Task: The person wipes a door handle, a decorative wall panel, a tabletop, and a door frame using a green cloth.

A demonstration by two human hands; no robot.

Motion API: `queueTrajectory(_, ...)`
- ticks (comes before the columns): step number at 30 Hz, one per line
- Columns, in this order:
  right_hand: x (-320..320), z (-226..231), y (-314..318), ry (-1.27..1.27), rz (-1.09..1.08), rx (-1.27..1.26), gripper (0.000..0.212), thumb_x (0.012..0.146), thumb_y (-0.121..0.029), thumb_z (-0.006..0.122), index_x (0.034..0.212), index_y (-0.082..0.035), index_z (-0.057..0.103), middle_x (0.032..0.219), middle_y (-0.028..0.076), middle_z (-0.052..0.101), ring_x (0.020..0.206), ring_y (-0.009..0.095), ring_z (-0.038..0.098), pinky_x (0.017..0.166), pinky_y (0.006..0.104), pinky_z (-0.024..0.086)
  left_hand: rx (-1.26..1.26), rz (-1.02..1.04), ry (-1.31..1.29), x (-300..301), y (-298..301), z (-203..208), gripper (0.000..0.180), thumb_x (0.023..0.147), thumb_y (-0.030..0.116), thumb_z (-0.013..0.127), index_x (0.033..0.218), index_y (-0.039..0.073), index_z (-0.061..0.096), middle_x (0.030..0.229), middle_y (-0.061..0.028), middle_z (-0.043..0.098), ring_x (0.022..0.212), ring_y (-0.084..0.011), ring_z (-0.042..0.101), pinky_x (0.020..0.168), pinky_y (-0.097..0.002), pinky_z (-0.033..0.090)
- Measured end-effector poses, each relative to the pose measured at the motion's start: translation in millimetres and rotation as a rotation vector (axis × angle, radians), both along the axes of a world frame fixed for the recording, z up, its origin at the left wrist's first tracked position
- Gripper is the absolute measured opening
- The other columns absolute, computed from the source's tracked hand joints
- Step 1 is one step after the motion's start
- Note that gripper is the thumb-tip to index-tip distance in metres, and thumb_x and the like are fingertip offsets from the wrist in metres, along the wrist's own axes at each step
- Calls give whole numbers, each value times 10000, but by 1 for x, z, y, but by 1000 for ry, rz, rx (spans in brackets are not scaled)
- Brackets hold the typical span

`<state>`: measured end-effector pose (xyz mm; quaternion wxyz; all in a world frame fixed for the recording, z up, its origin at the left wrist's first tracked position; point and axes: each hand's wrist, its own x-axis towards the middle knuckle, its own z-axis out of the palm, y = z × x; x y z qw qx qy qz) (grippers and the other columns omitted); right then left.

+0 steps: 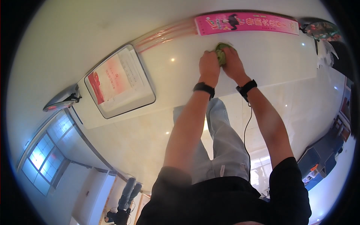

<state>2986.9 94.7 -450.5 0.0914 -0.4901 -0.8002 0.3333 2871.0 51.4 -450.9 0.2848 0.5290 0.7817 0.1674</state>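
Observation:
Both my hands are close together over the far middle of a white table [180, 71]. My left hand [209, 65] has its fingers curled against the left side of a small, crumpled green bundle [221, 56]. From the other side, my right hand [232, 62] closes on the same bundle, with its fingers over the top. The bundle looks soft and folded, perhaps cloth, but its kind is not clear. Part of it is hidden by my fingers. A black band circles each wrist, and a thin dark cable hangs by the right one.
A dark-rimmed tray [152, 93] holding printed papers lies at the left. Along the far edge are a long pink box [247, 24] and thin reddish strips [165, 36]. Dark round-ended objects stand at both table ends. Another person [125, 198] is at lower left; a blue sofa [320, 159] is right.

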Motion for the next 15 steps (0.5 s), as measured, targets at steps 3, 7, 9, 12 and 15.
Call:
queueTrajectory(3,42,5,11,-75,-49,6,484,687,49,602,1123,-83,436,1118,181,498,1061,412,459,842,471,450,79,-10,-1,44,17,-9,71,772,28,538,823,20,586,874,-205,586,802,-395,579,689,-474,477)
queueTrajectory(7,108,3,-18,-83,-96,-32,509,675,50,612,1138,-62,432,1108,208,494,1049,432,453,861,495,424,-11,-64,-74,107,-7,0,70,782,29,527,814,24,589,862,-200,595,809,-381,594,699,-454,499)
queueTrajectory(9,132,-6,-47,-89,-72,-59,504,675,63,591,1142,-37,431,1098,234,491,1017,445,457,854,502,413,-55,-123,-114,127,-39,-12,105,793,36,505,775,24,608,847,-203,602,810,-379,596,694,-459,500)
queueTrajectory(12,171,-19,-112,-4,80,-190,364,710,0,573,1054,-28,456,967,239,544,933,451,495,839,493,417,-211,-168,-248,138,-90,7,113,798,105,542,777,29,622,785,-210,633,754,-378,630,676,-456,513)
queueTrajectory(15,166,30,-174,-109,104,-430,317,716,-71,615,980,-21,448,893,248,536,917,436,506,783,489,456,-416,-484,-234,127,-145,25,169,711,157,621,782,4,632,794,-208,638,774,-383,630,720,-466,500)
